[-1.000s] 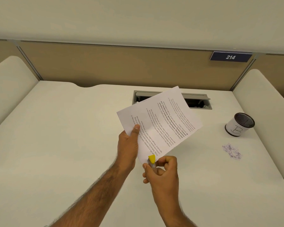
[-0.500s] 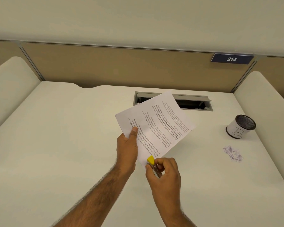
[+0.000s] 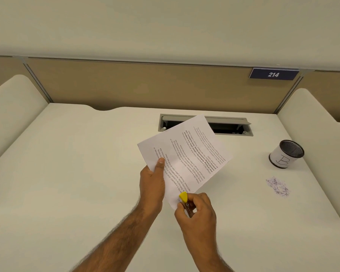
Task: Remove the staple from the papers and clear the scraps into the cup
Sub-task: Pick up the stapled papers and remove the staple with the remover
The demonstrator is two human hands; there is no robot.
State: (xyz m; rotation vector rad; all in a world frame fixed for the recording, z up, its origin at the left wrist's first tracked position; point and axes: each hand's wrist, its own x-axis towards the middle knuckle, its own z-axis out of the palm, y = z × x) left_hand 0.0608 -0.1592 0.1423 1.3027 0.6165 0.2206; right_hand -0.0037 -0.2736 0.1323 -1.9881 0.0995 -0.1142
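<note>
Gripping the white papers (image 3: 186,154) by their left edge, thumb on top, the left hand (image 3: 152,181) holds them tilted above the surface (image 3: 67,173), their black printed lines running slantwise. The right hand (image 3: 196,213) pinches a yellow-tipped tool (image 3: 183,197) against their near corner. A speckled scrap pile (image 3: 277,187) lies near the mesh cup (image 3: 287,154) at right.

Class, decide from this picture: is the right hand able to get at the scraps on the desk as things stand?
Probably yes: only bare desk lies between the right hand and the scraps, near the cup. But it grips the staple remover at the papers, so it isn't free.
</note>
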